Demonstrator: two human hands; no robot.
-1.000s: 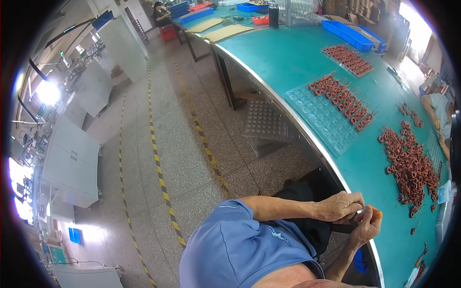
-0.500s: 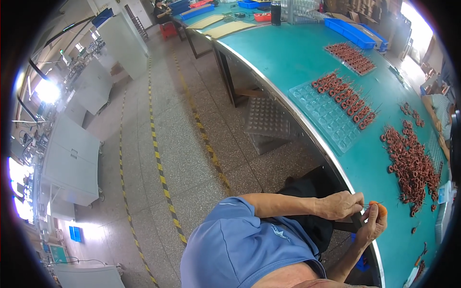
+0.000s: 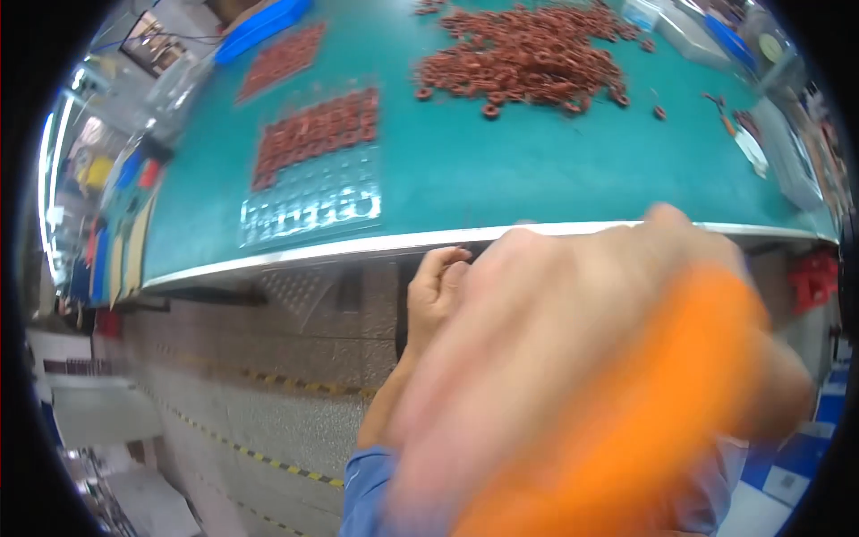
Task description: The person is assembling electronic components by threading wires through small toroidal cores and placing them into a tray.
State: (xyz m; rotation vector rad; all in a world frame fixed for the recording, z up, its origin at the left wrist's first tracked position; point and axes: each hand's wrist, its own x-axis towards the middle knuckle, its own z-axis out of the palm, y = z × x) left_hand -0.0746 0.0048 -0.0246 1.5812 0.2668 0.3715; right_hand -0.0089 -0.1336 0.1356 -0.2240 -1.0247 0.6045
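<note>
My left hand [image 3: 436, 291] is just off the near edge of the green table, fingers curled together. A tiny dark spot shows at its fingertips, too small to name. My right hand [image 3: 573, 304] looms large and badly smeared close in front, covering the middle and lower right. Along it runs a blurred orange covering [image 3: 644, 403], seemingly on a finger. Whether the right fingers hold anything is hidden. Beyond the hands lies a heap of small reddish-brown ring-shaped coils [image 3: 528, 63]. Left of it, a clear plastic tray [image 3: 309, 201] is partly filled with rows of such coils.
Another batch of coils [image 3: 284, 61] lies farther back on the green table [image 3: 429, 183], near a blue bin [image 3: 259, 27]. At the right are an orange-handled tool [image 3: 729, 128] and a clear container [image 3: 787, 152]. A red stool [image 3: 812, 279] stands beyond the table edge.
The view has swung right to face the table. My hands, earlier together at the table edge, are now apart; my right hand has come up close, while the left stays low.
</note>
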